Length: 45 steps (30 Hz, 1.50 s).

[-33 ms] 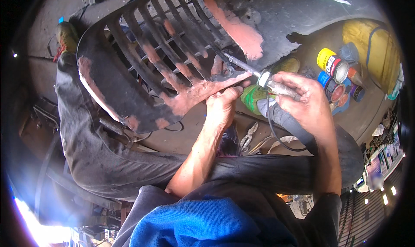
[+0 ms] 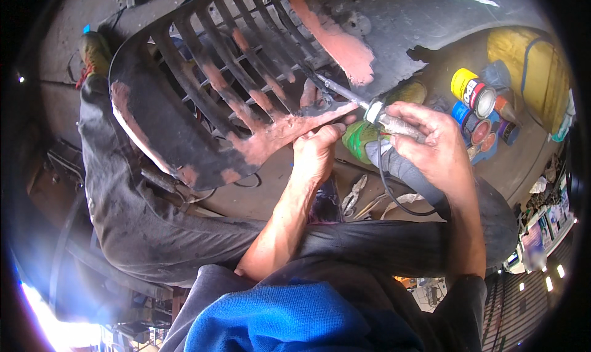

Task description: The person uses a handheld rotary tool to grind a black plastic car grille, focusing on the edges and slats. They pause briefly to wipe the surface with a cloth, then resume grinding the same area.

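A dark car bumper panel with a slatted grille and smeared patches of pink filler lies across the upper left and middle. My left hand is closed around its near edge, thumb on the rim and the other fingers partly hidden. In my right hand is a soldering iron, held by its wrapped grey handle with a thin dark cord hanging from it. Its metal shaft points up and left to the slats beside the pink strip. Whether the tip touches the panel is hard to make out.
At the right stand a yellow can, a blue can and other small tins by a yellow container. Pliers lie on the floor below my hands. My bent legs frame the work, with a green shoe beneath it.
Almost nothing differs. My right hand and the hanging cord have shifted very slightly to the left; my left hand and the bumper panel stay where they were.
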Tool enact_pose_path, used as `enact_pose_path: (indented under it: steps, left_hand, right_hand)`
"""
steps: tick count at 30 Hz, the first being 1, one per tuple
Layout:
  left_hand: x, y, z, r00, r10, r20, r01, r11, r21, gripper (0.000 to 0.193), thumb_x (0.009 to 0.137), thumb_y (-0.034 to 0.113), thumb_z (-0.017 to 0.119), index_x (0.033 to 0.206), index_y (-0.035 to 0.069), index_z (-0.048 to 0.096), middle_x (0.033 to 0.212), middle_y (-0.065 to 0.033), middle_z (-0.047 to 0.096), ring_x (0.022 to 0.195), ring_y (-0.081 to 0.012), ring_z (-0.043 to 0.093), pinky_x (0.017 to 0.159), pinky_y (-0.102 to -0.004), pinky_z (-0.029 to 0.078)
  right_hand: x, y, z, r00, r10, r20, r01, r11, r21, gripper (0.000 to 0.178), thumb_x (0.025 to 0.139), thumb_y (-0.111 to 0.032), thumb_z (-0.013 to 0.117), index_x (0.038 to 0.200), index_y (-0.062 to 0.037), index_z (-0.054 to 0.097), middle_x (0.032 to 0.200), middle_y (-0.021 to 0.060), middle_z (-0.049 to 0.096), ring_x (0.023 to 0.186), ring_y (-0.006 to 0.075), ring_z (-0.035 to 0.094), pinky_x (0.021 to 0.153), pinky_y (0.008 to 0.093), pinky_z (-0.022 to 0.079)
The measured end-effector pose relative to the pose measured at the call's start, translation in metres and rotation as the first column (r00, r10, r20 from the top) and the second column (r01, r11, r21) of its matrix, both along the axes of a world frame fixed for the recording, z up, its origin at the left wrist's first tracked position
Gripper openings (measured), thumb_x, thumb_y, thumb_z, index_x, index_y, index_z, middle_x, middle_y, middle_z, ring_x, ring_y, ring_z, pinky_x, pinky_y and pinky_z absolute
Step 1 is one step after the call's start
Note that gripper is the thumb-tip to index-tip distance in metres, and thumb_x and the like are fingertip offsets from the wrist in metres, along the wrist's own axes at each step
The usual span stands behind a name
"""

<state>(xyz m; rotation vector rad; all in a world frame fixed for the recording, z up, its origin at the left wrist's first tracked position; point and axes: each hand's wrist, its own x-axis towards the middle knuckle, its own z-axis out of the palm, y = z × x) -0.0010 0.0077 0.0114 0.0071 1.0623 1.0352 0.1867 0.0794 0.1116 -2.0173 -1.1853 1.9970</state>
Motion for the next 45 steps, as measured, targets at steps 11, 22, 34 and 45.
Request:
enact_pose_path:
  steps: [11, 22, 34, 45]
  left_hand:
    - [0.002, 0.002, -0.008, 1.000, 0.015, 0.021, -0.015, 1.000, 0.009, 0.106, 0.076, 0.000, 0.066, 0.163, 0.001, 0.004, 0.140, -0.0249, 0.057, 0.126, -0.0351, 0.061, 0.110, -0.0452, 0.048]
    - [0.003, 0.001, -0.007, 1.000, 0.007, 0.030, -0.007, 1.000, 0.003, 0.114, 0.073, 0.003, 0.070, 0.163, 0.003, 0.000, 0.139, -0.0245, 0.057, 0.128, -0.0353, 0.059, 0.111, -0.0463, 0.046]
    - [0.001, 0.006, -0.004, 0.998, -0.022, 0.059, 0.021, 1.000, 0.017, 0.113, 0.074, 0.004, 0.070, 0.162, 0.001, -0.001, 0.143, -0.0263, 0.053, 0.127, -0.0363, 0.059, 0.113, -0.0475, 0.044]
    - [-0.001, 0.001, -0.006, 0.998, -0.021, 0.054, 0.022, 1.000, -0.015, 0.114, 0.075, 0.002, 0.068, 0.163, 0.003, -0.004, 0.147, -0.0251, 0.050, 0.128, -0.0375, 0.058, 0.113, -0.0500, 0.044]
  right_hand:
    - [0.001, -0.001, -0.006, 1.000, 0.008, 0.004, -0.008, 0.999, 0.037, 0.043, 0.084, 0.008, 0.067, 0.127, 0.0069, 0.064, 0.117, 0.0107, 0.070, 0.110, 0.0150, 0.066, 0.095, 0.0295, 0.051]
    - [0.000, 0.001, -0.004, 0.998, -0.037, -0.044, 0.037, 0.999, 0.001, 0.045, 0.082, 0.009, 0.068, 0.127, 0.0069, 0.064, 0.117, 0.0105, 0.071, 0.109, 0.0141, 0.066, 0.095, 0.0289, 0.051]
    - [0.001, 0.000, -0.004, 1.000, 0.013, 0.017, -0.013, 1.000, 0.022, 0.046, 0.082, 0.009, 0.068, 0.128, 0.0078, 0.063, 0.117, 0.0109, 0.071, 0.109, 0.0143, 0.066, 0.095, 0.0289, 0.051]
    - [0.000, -0.008, -0.007, 1.000, -0.011, 0.007, 0.009, 0.984, 0.177, 0.034, 0.082, -0.001, 0.069, 0.116, 0.0036, 0.069, 0.101, 0.0111, 0.074, 0.089, 0.0105, 0.067, 0.080, 0.0290, 0.055]
